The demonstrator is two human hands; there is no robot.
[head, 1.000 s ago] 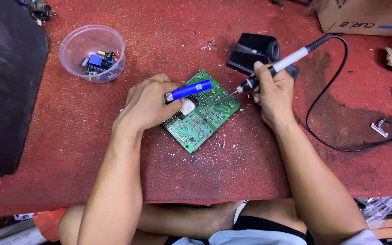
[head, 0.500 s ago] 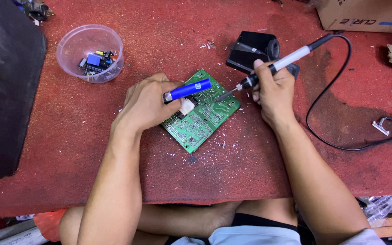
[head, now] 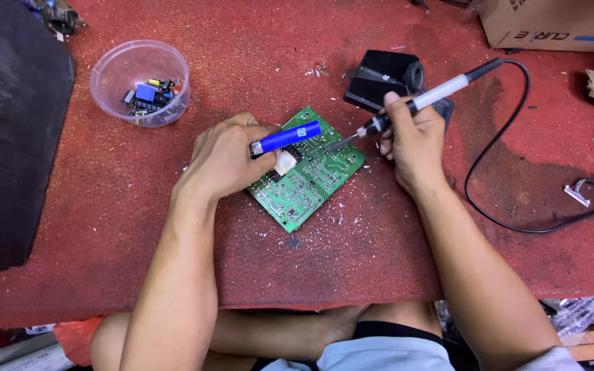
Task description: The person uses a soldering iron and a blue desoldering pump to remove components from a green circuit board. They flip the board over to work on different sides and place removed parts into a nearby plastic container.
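A green circuit board (head: 309, 180) lies tilted on the red work surface (head: 311, 55). My left hand (head: 227, 157) rests on the board's left part and grips a blue cylindrical tool (head: 287, 137) that points right over the board. My right hand (head: 412, 137) holds a soldering iron (head: 417, 103) with a white and black handle; its metal tip touches the board's upper right area. The iron's black cable (head: 496, 172) loops off to the right.
A clear plastic bowl (head: 139, 82) of small electronic parts stands at the upper left. A black iron stand (head: 383, 75) sits behind the board. A black mat (head: 8, 124) covers the left side, a cardboard box (head: 551, 24) is at the upper right, and a small connector (head: 579, 192) lies at the right.
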